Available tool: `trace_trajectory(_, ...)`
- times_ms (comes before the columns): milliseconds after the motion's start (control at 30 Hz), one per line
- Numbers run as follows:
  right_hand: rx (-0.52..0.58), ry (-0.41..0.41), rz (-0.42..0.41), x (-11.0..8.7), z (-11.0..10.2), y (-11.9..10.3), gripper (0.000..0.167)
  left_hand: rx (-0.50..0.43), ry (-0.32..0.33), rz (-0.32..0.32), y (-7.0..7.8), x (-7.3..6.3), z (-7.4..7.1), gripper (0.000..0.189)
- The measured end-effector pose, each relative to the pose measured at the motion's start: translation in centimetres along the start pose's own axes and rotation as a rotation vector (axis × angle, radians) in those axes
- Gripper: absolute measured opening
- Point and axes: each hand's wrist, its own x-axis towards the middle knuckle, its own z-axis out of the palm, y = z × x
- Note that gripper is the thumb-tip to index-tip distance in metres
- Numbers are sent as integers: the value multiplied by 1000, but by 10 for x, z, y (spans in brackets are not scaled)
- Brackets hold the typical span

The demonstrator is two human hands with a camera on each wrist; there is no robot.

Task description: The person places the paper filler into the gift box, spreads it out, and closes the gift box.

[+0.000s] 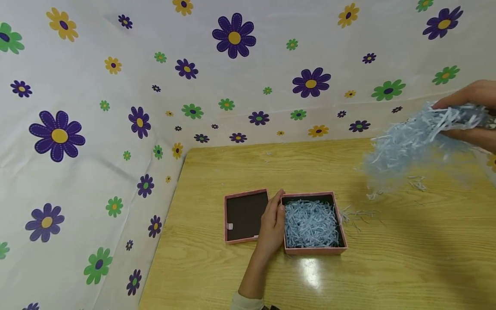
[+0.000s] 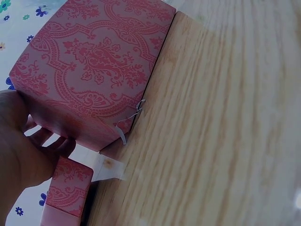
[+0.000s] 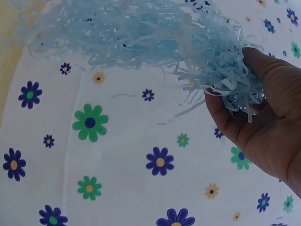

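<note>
High at the right, my right hand (image 1: pixel 474 112) pinches a big clump of light blue shredded paper (image 1: pixel 410 137) between thumb and fingers. Strands trail away from the fingers in the right wrist view, where the clump (image 3: pixel 141 33) spreads out to the left. My left hand (image 1: pixel 271 228) holds the left wall of an open pink box (image 1: pixel 315 251), thumb at the rim and fingers along the outside. Inside this dark-lined box lies more blue shredded paper (image 1: pixel 310 224). The left wrist view shows the box's red-patterned outer side (image 2: pixel 103 61) beside the hand (image 2: pixel 28 146).
A pink lid (image 1: pixel 246 215), dark inside up, lies left of the box, partly behind the left hand. Loose paper strands (image 1: pixel 356 214) lie right of the box on the wooden table (image 1: pixel 201 267). Flower-printed white sheeting (image 1: pixel 263 77) borders the table at the back and left.
</note>
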Motion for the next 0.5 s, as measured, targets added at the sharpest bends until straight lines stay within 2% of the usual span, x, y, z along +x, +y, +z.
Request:
trace_trajectory(133,99,26,-81,8,3,-28,50,0,4,-5,0,0,0,50)
trace_trajectory(167,112,25,-106,9,4,-34,44,0,6,-5,0,0,-1,50)
trace_trajectory(233,108,17,-148,10,7,-46,45,-3,6,-4,1,0,-1,50)
trace_trajectory(300,105,-2,-174,11,9,-56,53,-3,5,-2,1,0,-1,50)
trace_trajectory(400,73,-37,-195,14,11,-71,76,-8,-1,2,2,0,-1,50)
trace_trajectory(500,69,-67,-227,17,13,-86,81,-6,0,3,1,0,-2,50)
